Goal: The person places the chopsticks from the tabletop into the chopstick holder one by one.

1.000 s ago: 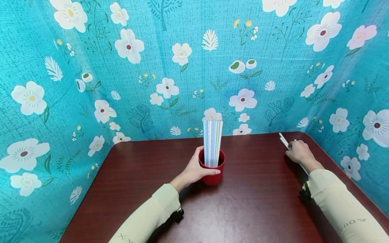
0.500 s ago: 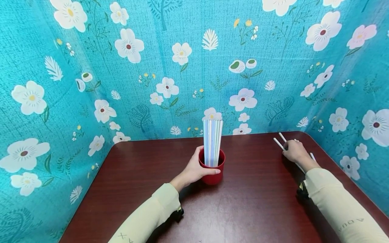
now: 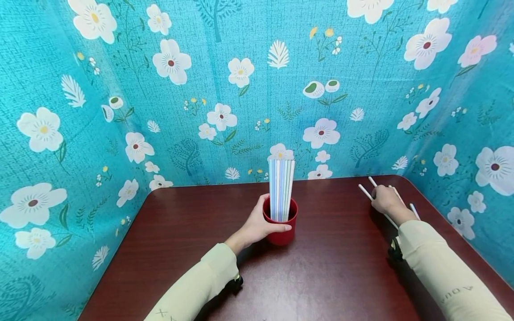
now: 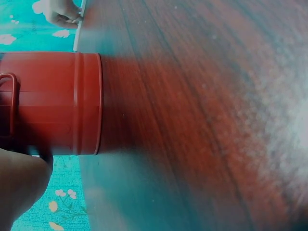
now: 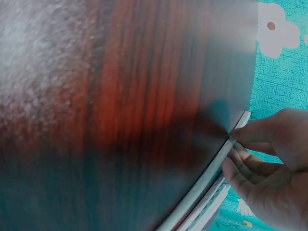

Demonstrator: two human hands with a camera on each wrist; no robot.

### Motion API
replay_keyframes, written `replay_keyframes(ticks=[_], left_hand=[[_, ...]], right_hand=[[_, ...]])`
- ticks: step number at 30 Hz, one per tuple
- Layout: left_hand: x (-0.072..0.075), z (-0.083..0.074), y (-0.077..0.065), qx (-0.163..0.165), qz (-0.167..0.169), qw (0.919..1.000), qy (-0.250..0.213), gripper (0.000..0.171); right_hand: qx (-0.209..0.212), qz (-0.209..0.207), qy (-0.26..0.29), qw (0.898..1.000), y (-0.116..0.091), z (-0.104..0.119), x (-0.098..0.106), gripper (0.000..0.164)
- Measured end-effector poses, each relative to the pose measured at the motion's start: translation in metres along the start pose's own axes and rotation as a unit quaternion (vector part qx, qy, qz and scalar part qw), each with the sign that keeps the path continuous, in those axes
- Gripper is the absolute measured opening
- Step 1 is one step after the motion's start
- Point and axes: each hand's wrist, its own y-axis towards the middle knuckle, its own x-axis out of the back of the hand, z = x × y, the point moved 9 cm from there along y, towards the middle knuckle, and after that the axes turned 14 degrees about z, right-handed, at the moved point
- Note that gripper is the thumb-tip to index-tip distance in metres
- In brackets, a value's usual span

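Near the middle of the table, my left hand [image 3: 257, 225] grips a red cup [image 3: 281, 235], thumb across its front and fingers round its far left side. Upright in the cup stands a bundle of long straws [image 3: 281, 189] in blue, white and green. At the far right, my right hand [image 3: 388, 203] pinches a white straw [image 3: 364, 191] lying low over the table; the right wrist view shows the straw [image 5: 207, 180] between thumb and fingertips. Several other pale straws lie under and beside that hand, one a white straw [image 3: 415, 211] near the right edge.
The dark red-brown table [image 3: 192, 214] has rounded far corners. A turquoise flowered cloth [image 3: 249, 111] hangs close behind its back edge and along both sides. In the left wrist view, a raised loop [image 4: 14, 106] shows on the cup's side.
My right hand has drawn slightly left and toward me, and the pinched straw has come apart from the others, its far end shifting left. The left hand and cup stay put.
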Motion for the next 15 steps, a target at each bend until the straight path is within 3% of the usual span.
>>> replay_keyframes(ticks=[6,15], left_hand=[[0.001,-0.001,-0.001,-0.002,0.000,1.0000,0.000,0.093],[0.000,-0.001,-0.001,-0.001,0.001,1.0000,0.000,0.093]], right_hand=[[0.008,0.015,0.009,1.000,0.005,0.003,-0.005,0.016],[0.015,0.011,0.007,1.000,0.011,0.016,-0.006,0.017]])
